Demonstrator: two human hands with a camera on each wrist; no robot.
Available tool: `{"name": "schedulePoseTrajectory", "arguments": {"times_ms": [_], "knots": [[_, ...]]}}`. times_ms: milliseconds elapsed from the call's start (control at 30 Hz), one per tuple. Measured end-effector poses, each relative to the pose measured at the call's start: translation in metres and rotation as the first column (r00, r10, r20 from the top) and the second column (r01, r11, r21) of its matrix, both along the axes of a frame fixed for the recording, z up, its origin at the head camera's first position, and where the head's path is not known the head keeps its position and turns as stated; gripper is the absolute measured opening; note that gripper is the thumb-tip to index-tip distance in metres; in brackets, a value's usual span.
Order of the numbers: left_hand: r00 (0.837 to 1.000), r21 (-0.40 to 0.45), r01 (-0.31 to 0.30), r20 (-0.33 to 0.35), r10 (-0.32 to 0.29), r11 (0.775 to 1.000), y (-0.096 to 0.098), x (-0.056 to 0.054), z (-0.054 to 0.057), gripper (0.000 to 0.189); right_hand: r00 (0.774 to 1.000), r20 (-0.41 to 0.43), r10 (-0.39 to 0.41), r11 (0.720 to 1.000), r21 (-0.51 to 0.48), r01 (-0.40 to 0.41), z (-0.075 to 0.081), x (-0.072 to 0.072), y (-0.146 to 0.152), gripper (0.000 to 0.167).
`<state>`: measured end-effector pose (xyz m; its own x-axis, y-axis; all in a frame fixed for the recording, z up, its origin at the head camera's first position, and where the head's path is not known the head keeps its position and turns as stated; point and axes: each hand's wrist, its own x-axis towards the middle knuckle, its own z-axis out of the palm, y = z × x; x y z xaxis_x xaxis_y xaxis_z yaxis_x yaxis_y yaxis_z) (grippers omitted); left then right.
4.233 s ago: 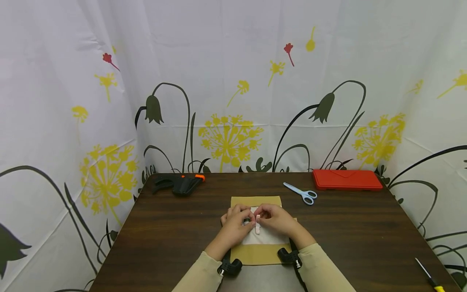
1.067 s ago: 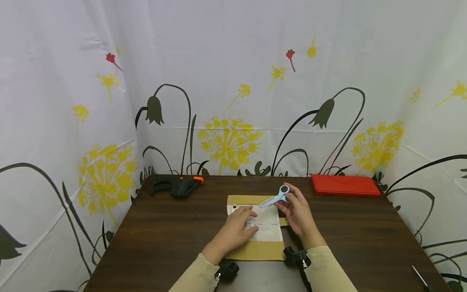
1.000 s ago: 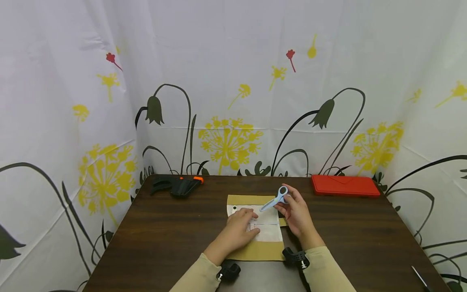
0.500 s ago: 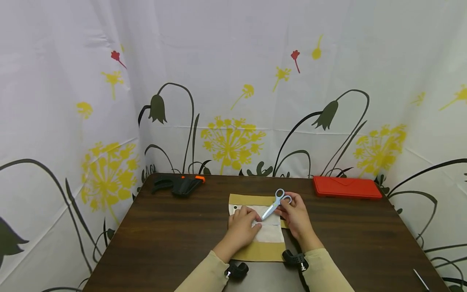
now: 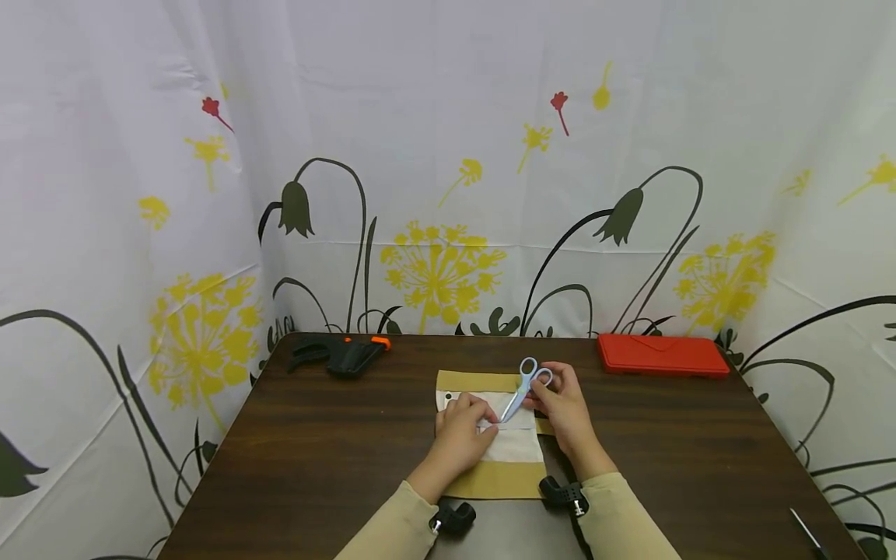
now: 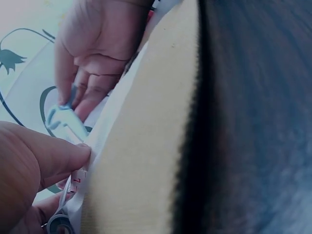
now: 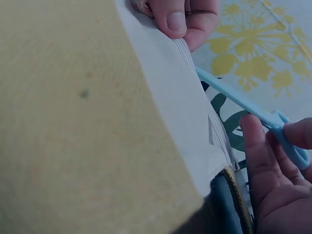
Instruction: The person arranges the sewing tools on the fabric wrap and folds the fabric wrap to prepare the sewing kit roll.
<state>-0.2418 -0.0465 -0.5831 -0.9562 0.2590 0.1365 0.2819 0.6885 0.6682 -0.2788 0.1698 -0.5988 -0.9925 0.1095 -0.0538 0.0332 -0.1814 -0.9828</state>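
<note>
A tan fabric case [image 5: 497,484] with a white lining [image 5: 516,449] lies unfolded at the table's front middle. My left hand [image 5: 462,432] is over the lining's left side, and its thumb and finger pinch a white elastic band [image 7: 183,51]. Beside those fingers, a strip of measuring tape [image 6: 75,182] with red numbers shows in the left wrist view. My right hand [image 5: 565,412] holds light blue scissors [image 5: 516,402] by the finger loops, points down and leftward. Their tips are right at the elastic, close to my left fingertips, and the blades look closed.
A red flat case [image 5: 663,356] lies at the back right. The black and orange pistol-shaped tool [image 5: 343,358] sits at the back left. A thin metal shaft [image 5: 807,532] shows near the table's right edge. A flower-print curtain [image 5: 448,117] hangs behind.
My right hand has picked up the scissors from the table, brought them over the case and turned the tips down to the elastic. My left hand has gone from spread fingers to a pinch.
</note>
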Motion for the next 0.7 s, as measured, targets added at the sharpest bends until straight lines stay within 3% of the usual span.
{"name": "schedulePoseTrajectory", "arguments": {"times_ms": [367,533,700], "knots": [[0.999,0.011,-0.012,-0.049,0.013,1.000,-0.001,-0.001,-0.004,0.014,0.997,-0.057,0.056,0.991,0.128,-0.048,0.008,0.000,-0.006,0.045],[0.998,0.020,-0.020,-0.051,0.021,1.000,-0.001,-0.001,-0.005,0.015,0.990,-0.105,0.090,0.986,0.149,-0.074,0.013,0.002,-0.011,0.044],[0.998,0.005,-0.009,-0.060,0.009,1.000,-0.001,-0.001,-0.005,0.015,0.989,-0.096,0.114,0.982,0.161,-0.098,0.013,0.004,-0.019,0.045]]}}
